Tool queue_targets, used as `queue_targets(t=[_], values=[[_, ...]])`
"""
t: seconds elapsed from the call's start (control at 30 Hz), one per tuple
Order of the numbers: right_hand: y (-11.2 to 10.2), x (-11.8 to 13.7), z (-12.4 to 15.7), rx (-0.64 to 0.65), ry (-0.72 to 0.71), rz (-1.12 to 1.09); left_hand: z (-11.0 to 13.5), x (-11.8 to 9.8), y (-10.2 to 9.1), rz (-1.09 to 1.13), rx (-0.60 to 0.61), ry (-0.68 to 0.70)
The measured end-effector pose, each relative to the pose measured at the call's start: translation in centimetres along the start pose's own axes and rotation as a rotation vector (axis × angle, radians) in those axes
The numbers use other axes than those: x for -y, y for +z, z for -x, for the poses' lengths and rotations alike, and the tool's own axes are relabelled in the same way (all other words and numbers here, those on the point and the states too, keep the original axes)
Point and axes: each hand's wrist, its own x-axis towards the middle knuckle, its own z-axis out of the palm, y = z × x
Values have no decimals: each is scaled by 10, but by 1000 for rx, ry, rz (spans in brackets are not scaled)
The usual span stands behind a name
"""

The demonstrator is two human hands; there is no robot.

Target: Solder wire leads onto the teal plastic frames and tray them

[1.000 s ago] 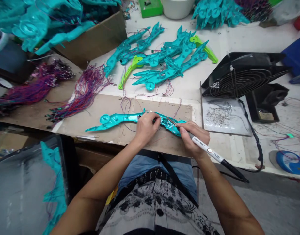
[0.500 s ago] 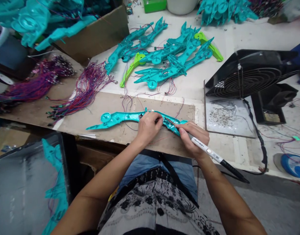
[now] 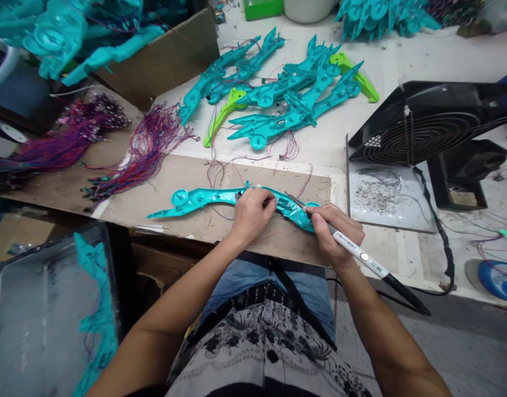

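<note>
A long teal plastic shell (image 3: 199,199), shaped like a toy bow, lies across the cardboard in front of me. My left hand (image 3: 254,214) rests on its middle, thumb and fingers pinched together; whatever sits between the fingertips is hidden. In my right hand (image 3: 339,231) is a white soldering iron (image 3: 355,250) with a black cable end, held like a pen. Its tip is just above the right part of the shell, near a slot with small metal parts (image 3: 283,203); I cannot tell whether it touches. Thin red and dark wires trail around the shell.
Several teal shells (image 3: 259,128) with two lime green pieces (image 3: 226,113) lie behind. Bundled wires (image 3: 143,149) are at left, beside a cardboard box (image 3: 166,63). A black fan (image 3: 427,124) stands at right. A grey bin (image 3: 42,309) sits below the table edge.
My right hand and the soldering iron have shifted slightly right, drawing the tip back from my left fingers. The left hand stays in place on the shell.
</note>
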Motion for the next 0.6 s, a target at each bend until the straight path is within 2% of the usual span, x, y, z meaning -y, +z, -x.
queue_targets(t=[0.13, 0.23, 0.3, 0.43, 0.6], values=[[-3, -3, 0, -14, 104, 21, 0, 0, 1, -14, -4, 0], [0, -3, -11, 36, 196, 23, 0, 0, 1, -24, -11, 17], [6, -4, -22, 124, 149, 82, 0, 1, 1, -31, -4, 30], [26, -8, -39, 315, -34, 157, 0, 2, 1, -54, 4, 44], [45, -14, -42, 347, -72, 176, 1, 2, 3, -94, 14, 55]])
